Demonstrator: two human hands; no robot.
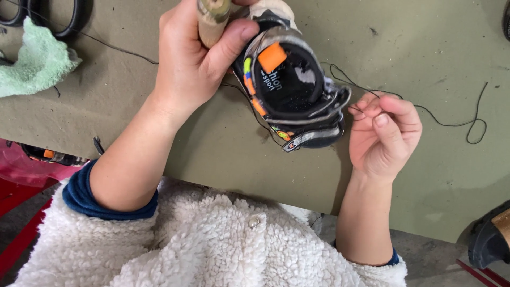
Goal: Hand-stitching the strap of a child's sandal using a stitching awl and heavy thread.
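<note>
Olive-green matte sheeting covers the surface, faintly scuffed and creased; its near edge runs diagonally above the person's white fleece jacket with rolled blue cuffs.

Partly out of view: black scissor loops at the top left edge, cut off by the frame; a dark rounded object at the lower right corner, kind not determinable; a small dark item with an orange patch under the left edge of the surface, mostly hidden.

Left hand: grip closed around a pale wooden handle, cylindrical and smooth. Its upper end leaves the frame, so the tool's working end cannot be seen. The thumb presses across the handle and lies against the shoe's edge.

Small shoe: lies on the surface between the two hands, opening upward, black insole showing, orange and yellow trim, grey banded straps curving at the rim. Its toe end is hidden behind the left hand.

Right hand: fingers curled, thumb and forefinger pinched narrowly on a thin black thread. The thread runs in loose curves over the surface to a loop at the right; where it meets the shoe cannot be made out.

Soft mint-green towelling cloth lies crumpled at the far left, well apart from the shoe.
</note>
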